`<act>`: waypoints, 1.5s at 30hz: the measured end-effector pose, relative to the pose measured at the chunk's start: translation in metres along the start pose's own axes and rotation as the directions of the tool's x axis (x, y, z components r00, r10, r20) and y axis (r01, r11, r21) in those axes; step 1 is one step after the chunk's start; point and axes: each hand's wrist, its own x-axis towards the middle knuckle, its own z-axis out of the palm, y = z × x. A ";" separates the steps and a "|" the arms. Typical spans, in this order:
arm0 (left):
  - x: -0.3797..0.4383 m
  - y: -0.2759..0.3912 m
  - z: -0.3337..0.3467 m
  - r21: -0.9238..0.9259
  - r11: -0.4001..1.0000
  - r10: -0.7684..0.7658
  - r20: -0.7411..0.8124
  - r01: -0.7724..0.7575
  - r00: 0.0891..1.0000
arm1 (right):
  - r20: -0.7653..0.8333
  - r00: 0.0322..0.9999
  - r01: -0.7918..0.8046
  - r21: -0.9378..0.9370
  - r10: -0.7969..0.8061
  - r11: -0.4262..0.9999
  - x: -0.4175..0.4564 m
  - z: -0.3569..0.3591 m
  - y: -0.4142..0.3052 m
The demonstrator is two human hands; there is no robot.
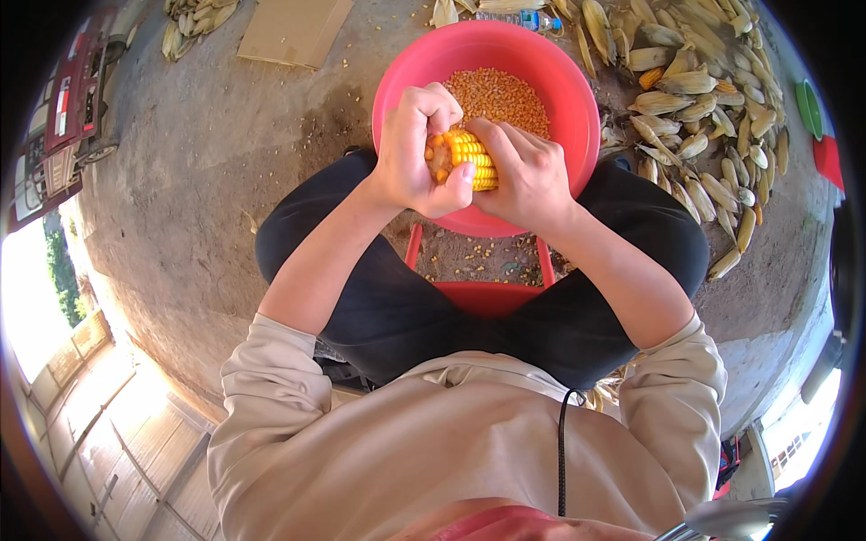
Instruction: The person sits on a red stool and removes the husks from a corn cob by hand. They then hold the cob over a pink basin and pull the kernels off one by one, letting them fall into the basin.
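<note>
Both hands hold one ear of yellow corn (473,159) above the near part of a round pink plastic basin (575,115). My left hand (421,152) has its thumb against the kernels at the ear's left end, with its fingers curled above. Around the ear's right part my right hand (528,169) is closed. Some kernels are gone from the left end, where bare cob shows. Loose corn kernels (500,95) lie in the basin's bottom, partly hidden behind the hands.
Unshelled corn ears in dry husks (690,108) lie heaped at the right. A plastic bottle (521,20) lies beyond the basin, a cardboard piece (294,30) at upper left. Red chair parts (487,297) show between my knees; scattered kernels (473,253) dot the floor. A vehicle (64,115) stands far left.
</note>
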 end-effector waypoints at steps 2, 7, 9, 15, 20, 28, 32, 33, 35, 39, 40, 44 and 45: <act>-0.002 0.000 0.000 0.010 1.000 0.005 -0.001 -0.005 1.000 | 0.002 1.000 0.006 0.001 -0.006 1.000 0.000 0.000 0.001; -0.002 0.000 0.001 0.046 0.999 0.027 -0.017 -0.026 0.999 | 0.007 1.000 -0.002 -0.006 0.002 1.000 0.000 0.000 0.000; -0.002 0.000 0.002 0.069 0.997 0.035 -0.032 -0.033 0.999 | 0.007 1.000 -0.008 -0.008 0.008 1.000 0.000 -0.001 0.000; 0.000 -0.003 0.004 0.111 0.990 0.100 -0.113 -0.087 0.989 | -0.015 1.000 -0.012 -0.051 0.011 0.999 0.001 -0.001 -0.002; -0.003 -0.001 0.004 0.125 0.990 0.078 -0.069 -0.069 0.995 | -0.032 0.999 0.007 -0.096 -0.010 0.995 0.003 -0.003 -0.004; -0.007 -0.001 0.003 0.174 0.980 0.115 -0.103 -0.096 0.988 | -0.073 0.997 -0.018 -0.123 0.009 0.992 0.002 -0.003 -0.006; -0.013 -0.001 0.003 0.208 0.977 0.079 -0.176 -0.041 0.981 | -0.081 0.996 -0.054 -0.117 0.044 0.992 0.002 0.000 -0.005; -0.010 -0.002 0.003 0.209 0.977 0.088 -0.178 -0.050 0.980 | -0.084 0.996 -0.052 -0.122 0.042 0.991 0.002 0.000 -0.005; -0.007 -0.005 0.003 0.246 0.966 0.130 -0.197 -0.079 0.972 | -0.088 0.996 -0.047 -0.131 0.036 0.990 0.003 0.000 -0.004; -0.003 -0.003 0.002 0.238 0.969 0.121 -0.201 -0.071 0.972 | -0.107 0.994 -0.007 -0.134 -0.007 0.991 0.005 -0.001 -0.004; -0.005 -0.004 0.003 0.206 0.977 0.102 -0.191 -0.061 0.976 | -0.107 0.994 0.003 -0.133 -0.017 0.991 0.006 -0.002 -0.003; -0.009 -0.007 0.004 0.127 0.991 0.074 -0.191 -0.050 0.979 | -0.102 0.995 0.009 -0.114 -0.021 0.993 0.006 -0.002 -0.004; -0.009 -0.007 0.004 0.118 0.991 0.078 -0.199 -0.056 0.977 | -0.101 0.995 0.014 -0.118 -0.026 0.993 0.006 -0.003 -0.003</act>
